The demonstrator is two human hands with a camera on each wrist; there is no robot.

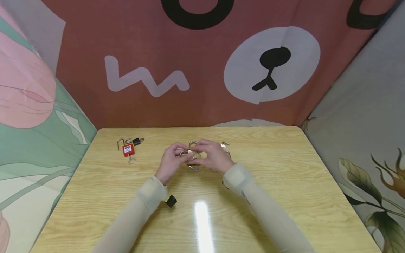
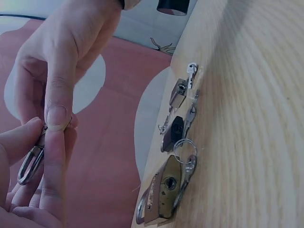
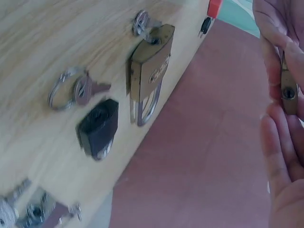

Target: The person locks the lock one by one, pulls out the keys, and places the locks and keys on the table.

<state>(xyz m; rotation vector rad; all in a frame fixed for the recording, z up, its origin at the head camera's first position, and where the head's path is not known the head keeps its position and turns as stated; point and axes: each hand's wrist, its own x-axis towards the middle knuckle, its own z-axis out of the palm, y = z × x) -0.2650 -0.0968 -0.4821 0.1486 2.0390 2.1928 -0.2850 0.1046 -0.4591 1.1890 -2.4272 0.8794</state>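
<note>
A small brass padlock with a steel shackle is held up between both hands over the table. My left hand pinches its body between thumb and fingers, with the shackle sticking out on the left. My right hand meets it from the other side, thumb and fingers closing on the end of the lock. The keyhole end shows in the right wrist view; fingers hide much of the body. Below the hands on the table lie a larger brass padlock with keys and a black padlock.
At the table's back left lie a red padlock with its shackle raised and a black padlock. Another small padlock with a key sits in line beyond the black one. Printed cloth hangs behind the wooden table.
</note>
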